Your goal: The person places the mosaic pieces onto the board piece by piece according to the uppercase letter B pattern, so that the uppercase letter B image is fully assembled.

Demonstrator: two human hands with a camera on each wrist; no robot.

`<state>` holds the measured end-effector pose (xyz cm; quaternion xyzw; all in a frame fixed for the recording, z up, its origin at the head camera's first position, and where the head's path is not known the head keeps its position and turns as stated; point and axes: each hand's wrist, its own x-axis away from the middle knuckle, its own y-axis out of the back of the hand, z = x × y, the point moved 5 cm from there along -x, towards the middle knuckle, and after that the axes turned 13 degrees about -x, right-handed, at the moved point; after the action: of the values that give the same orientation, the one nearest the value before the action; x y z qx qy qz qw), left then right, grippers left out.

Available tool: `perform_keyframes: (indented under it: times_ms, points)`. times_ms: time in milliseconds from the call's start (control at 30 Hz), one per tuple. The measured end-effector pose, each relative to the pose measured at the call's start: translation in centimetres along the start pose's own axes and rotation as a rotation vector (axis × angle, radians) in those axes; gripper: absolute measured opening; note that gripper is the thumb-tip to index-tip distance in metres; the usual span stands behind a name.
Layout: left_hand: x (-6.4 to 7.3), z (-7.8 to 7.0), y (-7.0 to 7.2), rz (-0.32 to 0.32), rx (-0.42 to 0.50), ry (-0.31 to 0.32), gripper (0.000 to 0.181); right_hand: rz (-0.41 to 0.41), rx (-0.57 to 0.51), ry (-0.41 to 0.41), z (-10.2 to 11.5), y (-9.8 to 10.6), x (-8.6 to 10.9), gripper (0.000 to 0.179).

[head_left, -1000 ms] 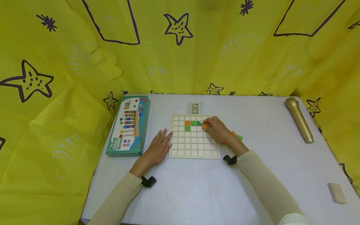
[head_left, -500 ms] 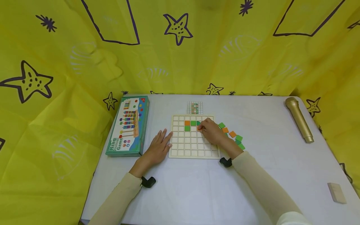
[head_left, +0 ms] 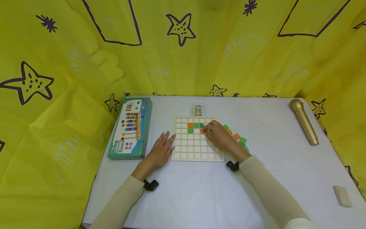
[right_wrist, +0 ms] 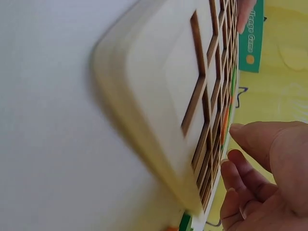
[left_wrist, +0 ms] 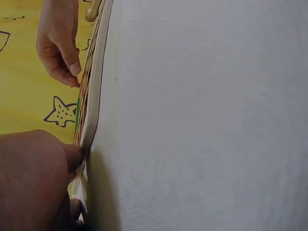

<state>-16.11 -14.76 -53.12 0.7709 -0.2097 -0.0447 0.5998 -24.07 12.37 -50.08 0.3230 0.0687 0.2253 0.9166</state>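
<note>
A wooden grid board [head_left: 198,156] lies on the white table. My left hand [head_left: 160,151] rests at its left edge, fingers spread. On the board are an orange square tile [head_left: 190,125], two green square tiles [head_left: 196,125] and a dark green rounded tile [head_left: 202,125]. Below the rounded one lies another orange tile [head_left: 201,131], partly hidden by my right hand [head_left: 215,133], whose fingertips are right at it. In the right wrist view, thumb [right_wrist: 250,139] and fingers stand slightly apart with nothing between them, close over the orange tile [right_wrist: 224,127].
Several loose green and orange tiles [head_left: 236,136] lie right of the board, partly behind the right arm. A small pattern card [head_left: 198,109] lies beyond the board. A ring game box [head_left: 130,128] is at left, a gold microphone [head_left: 304,122] and wooden block [head_left: 342,196] at right.
My right hand has moved a little left with an orange tile, which now lies on the board below the rounded green tile; thumb and fingers have parted slightly. The left hand has stayed put.
</note>
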Motion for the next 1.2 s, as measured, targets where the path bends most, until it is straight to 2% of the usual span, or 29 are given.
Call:
perform_keyframes:
  times_ms: [167, 333, 633, 833, 1033, 1200]
  points:
    - [0.0, 0.1, -0.1, -0.004, 0.004, -0.007, 0.061, -0.029, -0.010, -0.058, -1.2, 1.6, 0.9, 0.025]
    - [-0.1, 0.1, -0.2, 0.000, -0.007, -0.010, 0.061, -0.079, -0.042, -0.130, -3.1, 4.1, 2.6, 0.030]
    - [-0.1, 0.1, -0.2, 0.002, -0.008, -0.010, 0.061, -0.126, -0.055, -0.302, -6.6, 7.7, 5.5, 0.047]
    - [0.1, 0.0, 0.1, -0.003, -0.001, -0.011, 0.061, -0.107, -0.032, -0.352, -7.2, 7.6, 5.6, 0.051]
    - [0.2, -0.2, 0.5, -0.004, 0.024, -0.018, 0.060, -0.108, 0.017, -0.333, -7.1, 6.9, 5.1, 0.036]
    - [0.1, -0.3, 0.4, 0.011, 0.010, -0.013, 0.060, -0.113, 0.003, -0.329, -7.1, 7.1, 4.8, 0.030]
